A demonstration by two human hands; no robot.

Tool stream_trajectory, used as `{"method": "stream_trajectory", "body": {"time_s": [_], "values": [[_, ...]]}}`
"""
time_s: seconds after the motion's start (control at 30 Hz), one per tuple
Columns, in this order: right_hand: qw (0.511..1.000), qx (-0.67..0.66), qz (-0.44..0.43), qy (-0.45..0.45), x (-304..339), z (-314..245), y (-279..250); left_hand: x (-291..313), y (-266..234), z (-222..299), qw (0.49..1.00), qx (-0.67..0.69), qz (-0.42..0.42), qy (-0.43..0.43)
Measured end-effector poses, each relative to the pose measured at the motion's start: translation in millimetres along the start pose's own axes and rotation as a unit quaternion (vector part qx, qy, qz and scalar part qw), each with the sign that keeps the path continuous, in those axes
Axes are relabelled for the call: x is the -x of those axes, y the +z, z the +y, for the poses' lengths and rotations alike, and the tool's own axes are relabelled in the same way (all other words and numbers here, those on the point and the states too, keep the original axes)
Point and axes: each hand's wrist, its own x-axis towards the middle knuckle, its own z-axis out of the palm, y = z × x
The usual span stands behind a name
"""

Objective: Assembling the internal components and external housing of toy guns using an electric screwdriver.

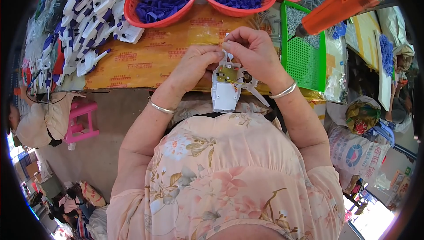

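At the table's near edge a white plastic toy gun housing [225, 96] lies with its inside up. A circuit board [228, 73] and thin coloured wires show in its opened body, and its grip points to the lower right. My left hand [192, 67] is closed around the housing's far end, thumb and fingertips pressed together. Over the same end, my right hand [256, 56] pinches with thumb and forefinger. A small pale piece shows at the fingertips, too small to name.
Red baskets of dark blue parts, one here [163, 1], stand at the back. White-and-purple toy guns [90, 23] are heaped at left. A green tray [304, 59] holds screws at right, under an orange electric screwdriver [338, 3]. A pink stool [81, 120] stands at left.
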Motion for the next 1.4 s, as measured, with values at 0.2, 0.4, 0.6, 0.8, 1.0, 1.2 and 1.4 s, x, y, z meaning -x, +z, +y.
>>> {"method": "stream_trajectory", "body": {"time_s": [0.2, 0.4, 0.6, 0.8, 1.0, 1.2, 1.4], "values": [[0.999, 0.034, 0.027, -0.032, 0.3, 5.6, 3.4, -1.3, 0.9, -1.7, 1.0, 0.009, 0.008, 0.001], [0.998, 0.008, 0.052, -0.034, 2.9, 10.3, 5.8, -0.7, -1.6, -1.6, 1.0, -0.009, -0.007, 0.003], [0.998, -0.014, 0.059, -0.036, 4.0, 12.6, 7.9, 1.7, -1.1, -1.4, 1.0, -0.014, -0.012, 0.01], [0.997, 0.003, 0.056, -0.048, 3.3, 14.3, 9.5, -4.0, -6.6, -12.1, 0.997, -0.038, -0.031, 0.055], [0.997, -0.002, 0.053, -0.049, 2.9, 14.7, 9.9, -0.3, -3.4, -5.0, 0.996, -0.065, -0.015, 0.059], [0.996, 0.042, 0.047, -0.068, -1.5, 18.1, 9.4, -2.6, -5.2, -4.4, 0.997, -0.057, -0.001, 0.056], [0.992, 0.05, 0.065, -0.093, -4.2, 19.6, 11.8, -4.1, -7.8, -5.6, 0.997, -0.067, -0.002, 0.047]]}}
